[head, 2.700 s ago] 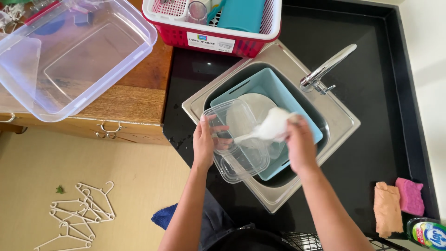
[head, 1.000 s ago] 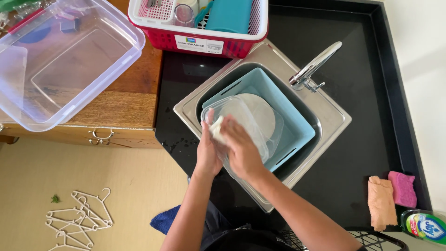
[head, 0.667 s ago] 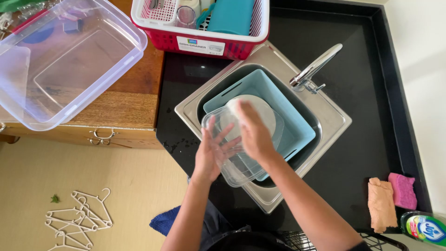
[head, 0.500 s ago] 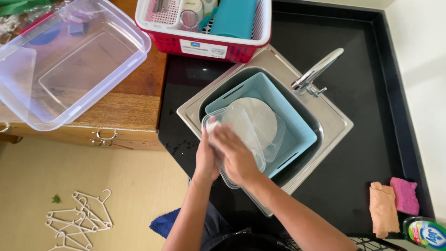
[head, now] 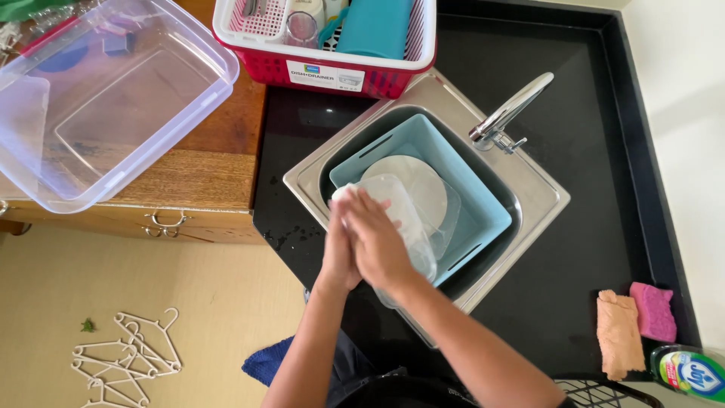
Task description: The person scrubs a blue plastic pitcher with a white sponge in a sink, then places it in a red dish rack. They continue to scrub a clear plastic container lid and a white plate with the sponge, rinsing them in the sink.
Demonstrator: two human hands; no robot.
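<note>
Now both hands on clear container [head: 411, 219] over sink: left hand [head: 340, 249], right hand [head: 377, 238].

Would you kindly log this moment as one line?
left hand: holds clear plastic container | right hand: rubs its outside | over blue basin in sink

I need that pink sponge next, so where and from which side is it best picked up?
Pinch the pink sponge across its long sides from above. It lies flat on the black counter, top face open; an orange cloth lies close on its left, a bottle cap below.
</note>
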